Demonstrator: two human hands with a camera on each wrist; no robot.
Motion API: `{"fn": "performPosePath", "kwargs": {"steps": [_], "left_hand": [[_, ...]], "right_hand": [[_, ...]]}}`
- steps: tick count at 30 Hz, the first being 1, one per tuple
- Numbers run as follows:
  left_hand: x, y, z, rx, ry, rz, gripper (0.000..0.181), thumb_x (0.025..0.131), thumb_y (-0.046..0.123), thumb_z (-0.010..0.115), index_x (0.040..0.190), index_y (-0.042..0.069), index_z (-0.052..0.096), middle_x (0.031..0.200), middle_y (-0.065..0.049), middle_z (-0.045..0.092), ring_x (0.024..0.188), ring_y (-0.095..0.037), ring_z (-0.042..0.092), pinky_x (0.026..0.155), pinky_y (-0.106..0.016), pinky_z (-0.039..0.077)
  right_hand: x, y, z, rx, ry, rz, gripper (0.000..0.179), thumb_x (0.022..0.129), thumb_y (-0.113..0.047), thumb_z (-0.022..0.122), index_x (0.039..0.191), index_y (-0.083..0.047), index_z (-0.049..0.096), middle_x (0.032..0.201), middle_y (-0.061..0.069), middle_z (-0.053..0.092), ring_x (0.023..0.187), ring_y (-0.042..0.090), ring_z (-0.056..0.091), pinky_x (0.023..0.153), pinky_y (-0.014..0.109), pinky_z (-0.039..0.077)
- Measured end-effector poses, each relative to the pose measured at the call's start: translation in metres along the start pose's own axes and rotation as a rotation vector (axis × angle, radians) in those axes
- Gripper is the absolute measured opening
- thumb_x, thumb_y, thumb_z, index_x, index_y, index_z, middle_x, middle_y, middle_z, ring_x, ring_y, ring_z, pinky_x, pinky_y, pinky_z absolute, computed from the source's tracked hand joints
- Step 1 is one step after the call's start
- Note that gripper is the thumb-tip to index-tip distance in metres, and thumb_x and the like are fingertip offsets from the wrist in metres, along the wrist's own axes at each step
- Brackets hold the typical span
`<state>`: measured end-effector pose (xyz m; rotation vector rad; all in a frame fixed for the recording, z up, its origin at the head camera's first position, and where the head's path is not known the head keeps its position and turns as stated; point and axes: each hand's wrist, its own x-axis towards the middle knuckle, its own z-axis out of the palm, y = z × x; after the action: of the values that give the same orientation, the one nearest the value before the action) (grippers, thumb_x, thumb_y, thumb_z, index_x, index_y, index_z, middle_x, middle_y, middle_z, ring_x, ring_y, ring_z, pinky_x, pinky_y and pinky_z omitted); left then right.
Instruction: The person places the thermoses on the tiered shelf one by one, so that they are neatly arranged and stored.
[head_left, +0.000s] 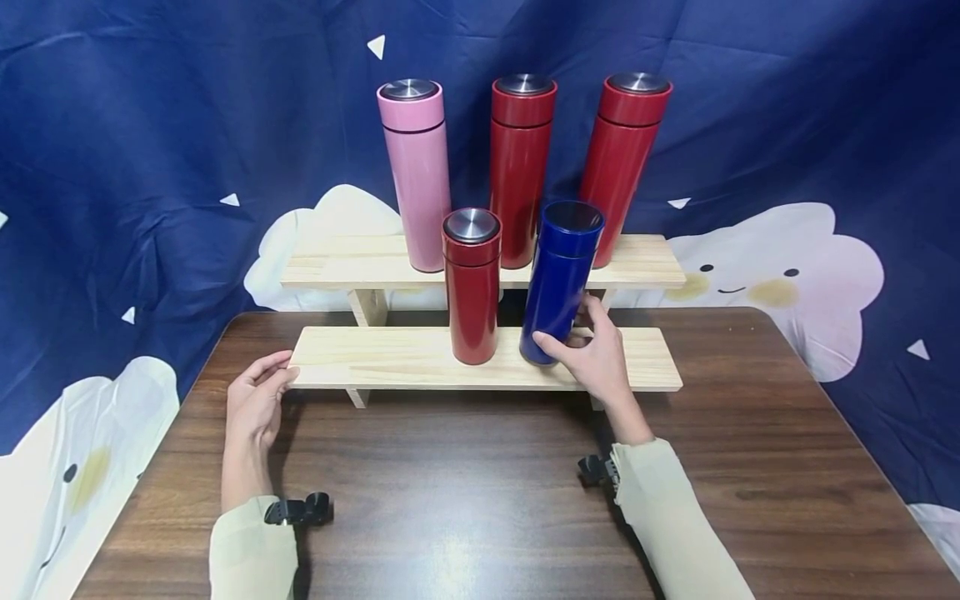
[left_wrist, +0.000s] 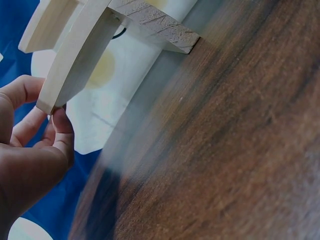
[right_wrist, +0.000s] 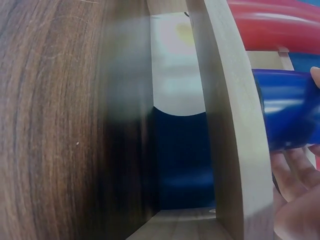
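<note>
My right hand (head_left: 599,353) grips a glossy blue thermos bottle (head_left: 557,287) low on its body, at the lower board of a two-step wooden shelf (head_left: 397,358). In the right wrist view, fingers (right_wrist: 290,175) reach round the blue thermos (right_wrist: 287,107) close to the board's edge; whether its base fully rests there I cannot tell. A red thermos (head_left: 472,292) with a steel lid stands to its left on the same board. My left hand (head_left: 257,398) holds the left end of that board, and the left wrist view shows thumb and fingers on either side of its edge (left_wrist: 49,97).
On the upper board (head_left: 330,262) stand a pink thermos (head_left: 416,183) and two red ones, the middle red thermos (head_left: 519,179) and the right red thermos (head_left: 624,167). The shelf is on a dark wooden table (head_left: 450,483), before a blue cloud-print cloth (head_left: 187,125).
</note>
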<state>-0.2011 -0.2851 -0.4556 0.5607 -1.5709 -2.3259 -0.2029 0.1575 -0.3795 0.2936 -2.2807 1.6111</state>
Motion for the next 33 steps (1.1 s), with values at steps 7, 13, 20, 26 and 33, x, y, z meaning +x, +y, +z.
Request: {"fn": "performPosePath", "kwargs": {"steps": [7, 13, 20, 26, 33], "left_hand": [[0.0, -0.0002, -0.0005, 0.006, 0.002, -0.001, 0.024, 0.085, -0.019, 0.066, 0.099, -0.002, 0.075, 0.084, -0.004, 0.065, 0.075, -0.013, 0.059, 0.063, -0.018, 0.05], [0.0006, -0.0009, -0.0003, 0.001, 0.003, 0.002, 0.025, 0.085, -0.02, 0.065, 0.099, -0.002, 0.075, 0.083, -0.004, 0.066, 0.073, -0.013, 0.059, 0.063, -0.018, 0.05], [0.0006, -0.0014, -0.0004, -0.004, 0.0, 0.008, 0.025, 0.085, -0.02, 0.065, 0.099, -0.003, 0.076, 0.082, -0.004, 0.066, 0.072, -0.013, 0.059, 0.063, -0.018, 0.05], [0.0006, -0.0017, -0.001, -0.002, 0.003, 0.007, 0.026, 0.085, -0.021, 0.065, 0.097, -0.001, 0.076, 0.082, -0.004, 0.066, 0.072, -0.013, 0.059, 0.062, -0.018, 0.051], [0.0001, -0.0007, -0.0005, -0.004, 0.001, 0.014, 0.026, 0.084, -0.021, 0.065, 0.097, -0.002, 0.076, 0.081, -0.004, 0.067, 0.07, -0.013, 0.06, 0.062, -0.018, 0.051]], "right_hand": [[-0.0005, 0.0009, 0.0021, 0.015, -0.008, 0.008, 0.064, 0.081, -0.003, 0.082, 0.136, 0.006, 0.05, 0.121, 0.03, 0.061, 0.111, 0.041, 0.059, 0.09, 0.06, 0.053], [-0.0004, 0.0002, 0.0029, 0.026, -0.015, 0.021, 0.065, 0.081, -0.003, 0.082, 0.136, 0.007, 0.05, 0.121, 0.03, 0.06, 0.112, 0.042, 0.059, 0.091, 0.061, 0.052], [-0.0006, 0.0017, 0.0018, 0.035, -0.027, 0.03, 0.066, 0.081, -0.003, 0.082, 0.137, 0.006, 0.049, 0.123, 0.03, 0.06, 0.113, 0.042, 0.059, 0.093, 0.06, 0.052], [-0.0012, 0.0059, 0.0013, 0.064, -0.038, 0.037, 0.068, 0.08, -0.003, 0.083, 0.138, 0.005, 0.049, 0.124, 0.03, 0.06, 0.114, 0.042, 0.059, 0.093, 0.058, 0.052], [-0.0003, 0.0076, 0.0012, 0.074, -0.045, 0.043, 0.068, 0.081, -0.003, 0.083, 0.138, 0.005, 0.048, 0.125, 0.029, 0.059, 0.115, 0.043, 0.059, 0.094, 0.058, 0.052]]}}
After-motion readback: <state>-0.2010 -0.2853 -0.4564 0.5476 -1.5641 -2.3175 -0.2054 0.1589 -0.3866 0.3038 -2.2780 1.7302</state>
